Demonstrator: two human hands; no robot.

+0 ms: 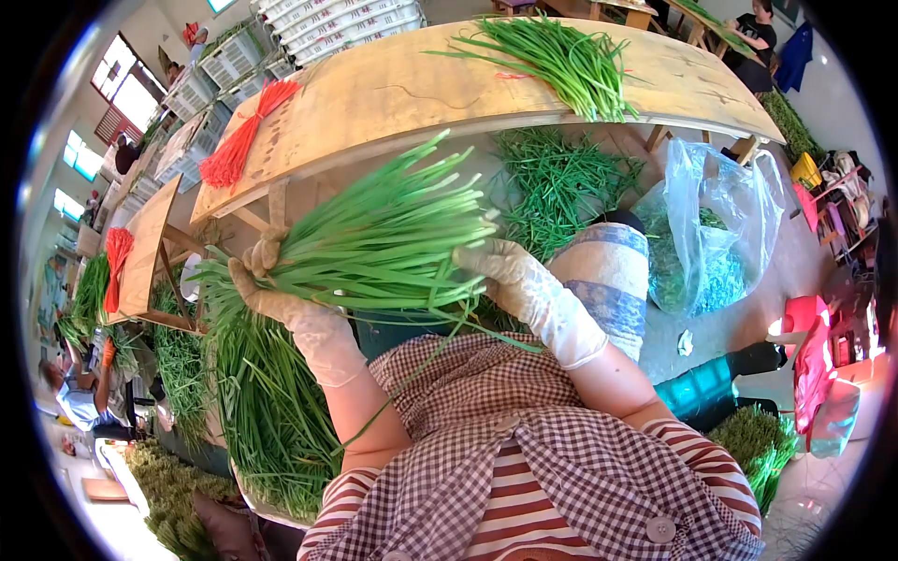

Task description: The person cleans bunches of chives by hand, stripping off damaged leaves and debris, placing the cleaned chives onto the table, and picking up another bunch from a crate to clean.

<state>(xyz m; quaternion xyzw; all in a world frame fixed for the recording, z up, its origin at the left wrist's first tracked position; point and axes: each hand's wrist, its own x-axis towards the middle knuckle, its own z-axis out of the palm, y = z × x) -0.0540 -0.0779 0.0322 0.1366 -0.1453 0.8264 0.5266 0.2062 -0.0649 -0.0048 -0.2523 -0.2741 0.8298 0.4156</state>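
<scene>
A thick bundle of garlic chives (374,234) lies across my front, pale stem ends to the right and green leaf tips to the left. My left hand (297,313), in a stained whitish glove, is closed around its leafy side. At the stem ends, my right hand (524,285), gloved the same way, has its fingers pressed together on the edge of the bundle; its fingertips are partly hidden. A few loose blades droop below the bundle. Under my left forearm sits a big heap of chives (271,411).
Ahead is a wooden table (374,112) bearing a chive bundle (561,61) and red ties (248,131). Cut greens (561,187) lie on the floor beside a clear plastic bag (716,229). White crates (337,28) are stacked behind. Another person (89,393) works at far left.
</scene>
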